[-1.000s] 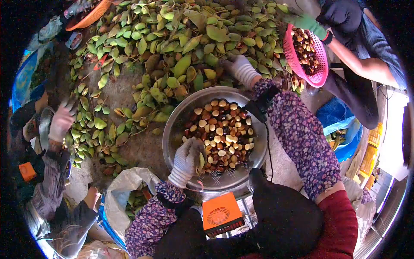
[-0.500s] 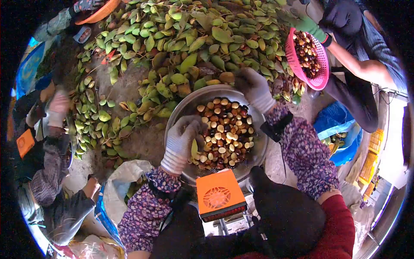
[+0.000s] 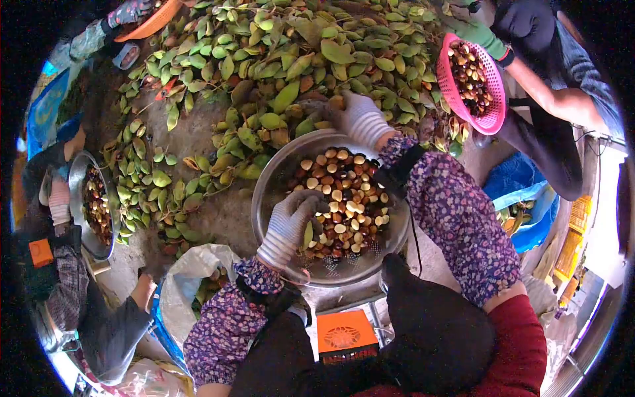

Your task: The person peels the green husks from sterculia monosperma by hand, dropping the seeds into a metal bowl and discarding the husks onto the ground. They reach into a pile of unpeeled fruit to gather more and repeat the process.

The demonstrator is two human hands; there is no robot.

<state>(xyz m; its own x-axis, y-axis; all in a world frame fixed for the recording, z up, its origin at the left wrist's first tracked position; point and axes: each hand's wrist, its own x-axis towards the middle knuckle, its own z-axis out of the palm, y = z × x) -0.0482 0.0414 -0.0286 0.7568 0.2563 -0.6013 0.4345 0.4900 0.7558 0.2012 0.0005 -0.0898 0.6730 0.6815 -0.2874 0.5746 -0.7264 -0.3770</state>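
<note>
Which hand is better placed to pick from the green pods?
Probably the right hand: it is beyond the metal bowl, at the edge of the green pods. The left hand is over the bowl and appears to hold a green piece.

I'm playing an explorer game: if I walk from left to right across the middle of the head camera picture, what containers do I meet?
Metal bowl by another worker → whitish sack → big metal bowl → pink basket → blue bag → yellow crates.
</note>
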